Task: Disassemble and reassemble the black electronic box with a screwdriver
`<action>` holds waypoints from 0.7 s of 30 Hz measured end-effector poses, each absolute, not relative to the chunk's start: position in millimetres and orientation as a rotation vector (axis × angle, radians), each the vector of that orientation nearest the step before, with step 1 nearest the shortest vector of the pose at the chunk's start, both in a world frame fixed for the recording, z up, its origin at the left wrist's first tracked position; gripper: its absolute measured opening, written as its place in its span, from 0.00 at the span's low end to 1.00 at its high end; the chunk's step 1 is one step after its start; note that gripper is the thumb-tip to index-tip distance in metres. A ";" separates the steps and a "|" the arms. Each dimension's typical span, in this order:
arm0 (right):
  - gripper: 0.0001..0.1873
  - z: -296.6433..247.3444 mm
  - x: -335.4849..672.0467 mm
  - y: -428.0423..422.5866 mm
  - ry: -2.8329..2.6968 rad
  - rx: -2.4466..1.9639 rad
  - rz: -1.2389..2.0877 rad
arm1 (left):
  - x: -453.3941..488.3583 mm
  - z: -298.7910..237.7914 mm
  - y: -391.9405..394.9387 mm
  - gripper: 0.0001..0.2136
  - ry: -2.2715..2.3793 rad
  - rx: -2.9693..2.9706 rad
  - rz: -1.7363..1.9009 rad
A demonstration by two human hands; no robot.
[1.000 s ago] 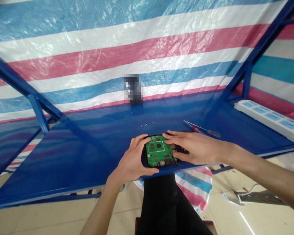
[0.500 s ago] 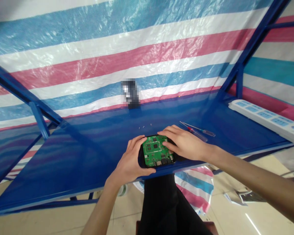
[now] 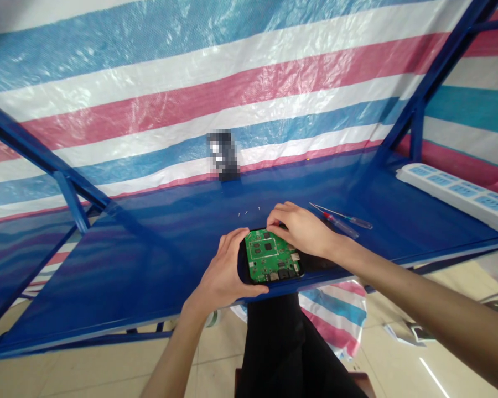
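Observation:
A green circuit board (image 3: 269,257) lies in a shallow black case (image 3: 243,260) close to the table's near edge. My left hand (image 3: 222,271) is wrapped round the case's left side, fingers at the far corner and thumb along the near side. At the far edge of the board, my right hand (image 3: 301,226) has its fingers curled and pressed together, touching the edge. Whatever is between those fingertips is hidden. Just beyond the right hand lie two screwdrivers, one with a red-and-clear handle (image 3: 342,224) and one with a clear bluish handle (image 3: 360,222).
Several small screws (image 3: 246,213) lie beyond the board on the blue table (image 3: 161,237). A white power strip (image 3: 456,193) stands at the right end. Behind the table hangs a striped plastic sheet (image 3: 191,99), with a pixelated dark object (image 3: 224,155) before it. Blue frame bars (image 3: 417,116) flank both sides.
My right hand has drawn its fingers together and moved to the board's far edge, uncovering more of its right side. My left hand keeps its hold. The view has shifted slightly.

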State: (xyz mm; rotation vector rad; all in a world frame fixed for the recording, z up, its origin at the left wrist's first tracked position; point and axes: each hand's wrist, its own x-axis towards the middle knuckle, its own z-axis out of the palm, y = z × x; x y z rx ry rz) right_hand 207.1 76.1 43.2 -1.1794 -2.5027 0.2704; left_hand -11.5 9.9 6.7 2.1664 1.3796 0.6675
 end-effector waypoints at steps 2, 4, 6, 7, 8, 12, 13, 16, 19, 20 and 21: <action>0.06 46.7 206.2 75.7 -2.498 -1.184 0.287 | -11.8 6.6 9.9 0.48 1.379 2.173 0.661; 0.05 49.1 205.5 74.9 -2.491 -1.186 0.296 | -11.8 6.9 9.7 0.48 1.380 2.171 0.657; 0.06 49.5 205.0 73.6 -2.487 -1.181 0.291 | -11.5 7.4 9.1 0.48 1.388 2.165 0.661; 0.06 48.9 204.9 72.8 -2.488 -1.176 0.284 | -11.2 7.6 8.7 0.48 1.391 2.164 0.663; 0.06 47.8 204.9 72.0 -2.490 -1.172 0.274 | -11.0 7.7 8.4 0.48 1.393 2.164 0.665; 0.09 41.5 206.2 68.1 -2.501 -1.150 0.220 | -11.6 7.2 8.0 0.48 1.383 2.177 0.665; 0.10 40.0 206.9 66.8 -2.505 -1.139 0.209 | -12.0 6.9 8.2 0.47 1.378 2.186 0.665; 0.12 35.9 209.4 61.7 -2.533 -1.092 0.192 | -13.6 6.5 9.3 0.39 1.363 2.225 0.654; 0.13 32.5 212.4 55.5 -2.552 -1.046 0.188 | -14.4 6.9 9.9 0.29 1.357 2.256 0.633; 0.13 31.6 213.6 53.6 -2.550 -1.031 0.188 | -14.4 7.3 9.8 0.27 1.357 2.259 0.627; 0.13 30.8 215.0 51.8 -2.546 -1.013 0.191 | -14.2 7.9 9.6 0.26 1.358 2.261 0.621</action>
